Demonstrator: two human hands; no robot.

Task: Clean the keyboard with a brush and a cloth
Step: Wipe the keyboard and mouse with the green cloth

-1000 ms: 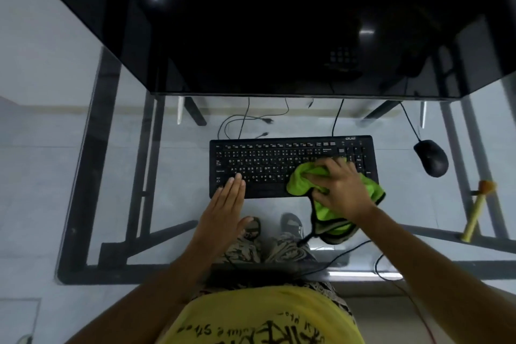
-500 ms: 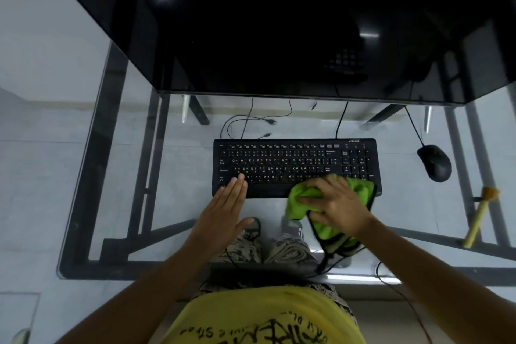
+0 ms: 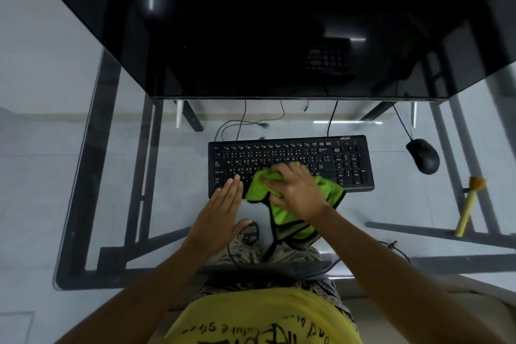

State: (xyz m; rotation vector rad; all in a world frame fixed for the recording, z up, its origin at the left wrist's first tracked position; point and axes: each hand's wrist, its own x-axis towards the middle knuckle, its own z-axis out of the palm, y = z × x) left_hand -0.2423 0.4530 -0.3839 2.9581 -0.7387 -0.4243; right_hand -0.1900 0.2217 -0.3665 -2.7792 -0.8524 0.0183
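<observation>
A black keyboard (image 3: 307,156) lies on the glass desk (image 3: 139,204) in front of me. My right hand (image 3: 296,190) presses a bunched green cloth (image 3: 282,215) onto the keyboard's lower middle keys, and part of the cloth hangs over the near edge. Flat at the keyboard's near left corner rests my left hand (image 3: 220,212), fingers together and fingertips on the lowest keys, holding nothing. A yellow-handled brush (image 3: 469,204) lies on the glass at the far right, away from both hands.
A black mouse (image 3: 423,155) sits right of the keyboard, its cable running back under a large dark monitor (image 3: 265,22). Loose cables lie behind the keyboard. My legs and the desk frame show through the glass.
My right hand has dragged the green cloth from the keyboard's right side leftward to its lower middle keys. The left hand has stayed at the near left corner.
</observation>
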